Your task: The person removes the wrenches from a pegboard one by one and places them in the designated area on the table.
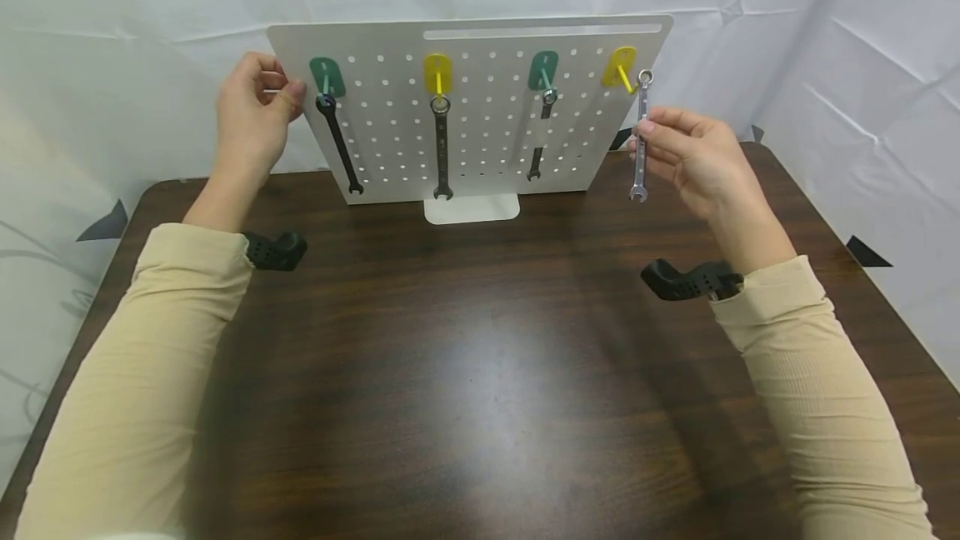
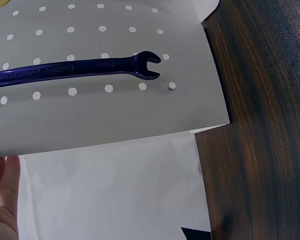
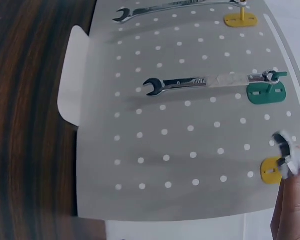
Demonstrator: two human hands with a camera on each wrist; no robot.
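Note:
My right hand (image 1: 693,152) pinches a small silver combination wrench (image 1: 641,144) by its shank, ring end up and open end down. Its ring is right beside the tip of the rightmost yellow hook (image 1: 619,65). In the right wrist view the open end of this wrench (image 3: 288,156) looks blurred, close to the fingers. At the far side, my left hand (image 1: 255,115) grips the left edge of a grey pegboard (image 1: 487,127), thumb in front. A dark combination wrench (image 1: 341,147), stamped with lettering in the left wrist view, hangs nearest that hand from a green hook (image 1: 327,75).
Another wrench (image 1: 442,148) hangs on a yellow hook (image 1: 438,69). One with a pale band round its shank (image 1: 536,161) hangs on a green hook (image 1: 543,67). The board's white foot (image 1: 472,209) rests on the dark wooden table (image 1: 450,357). White sheeting (image 1: 150,15) rises behind.

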